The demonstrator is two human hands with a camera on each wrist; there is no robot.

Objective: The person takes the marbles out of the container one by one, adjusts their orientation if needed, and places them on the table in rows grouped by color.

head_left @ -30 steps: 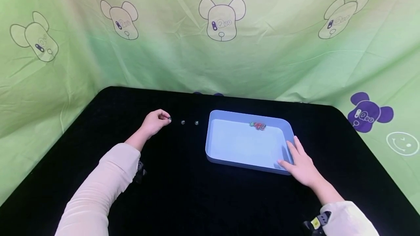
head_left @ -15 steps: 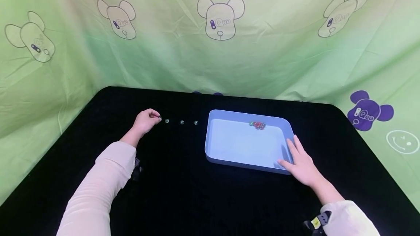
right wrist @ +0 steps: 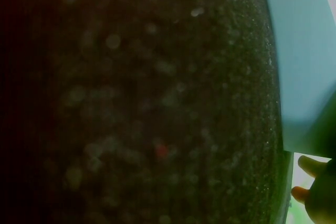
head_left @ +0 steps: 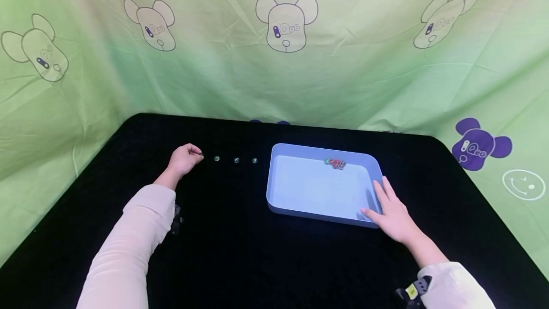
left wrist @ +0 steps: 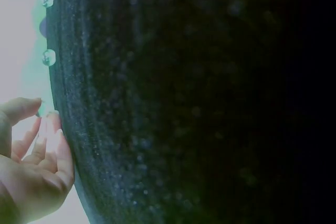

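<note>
My left hand (head_left: 183, 160) pinches a small clear marble (head_left: 202, 155) between thumb and fingertips, low over the black tabletop; the fingers partly cover it. To its right, three clear glass marbles (head_left: 236, 160) lie spaced in a row, reaching toward the blue tray (head_left: 279, 211). The left wrist view shows two of these marbles (left wrist: 49, 57) beyond the pinching fingers (left wrist: 64, 153). Inside the tray, a cluster of red and green marbles (head_left: 337, 164) sits near the far wall. My right hand (head_left: 394, 216) rests on the tray's near right corner, fingers extended along the rim.
A black cloth-covered table (head_left: 257, 261) extends around the tray, with rounded far corners. Behind it hangs a green curtain (head_left: 214, 85) printed with bear faces. The right wrist view shows mostly dark cloth and the tray's outer side (right wrist: 304, 77).
My left hand has moved left along the row. It has let go of one marble, now the row's leftmost, and pinches another. The right hand and tray stay in place.
</note>
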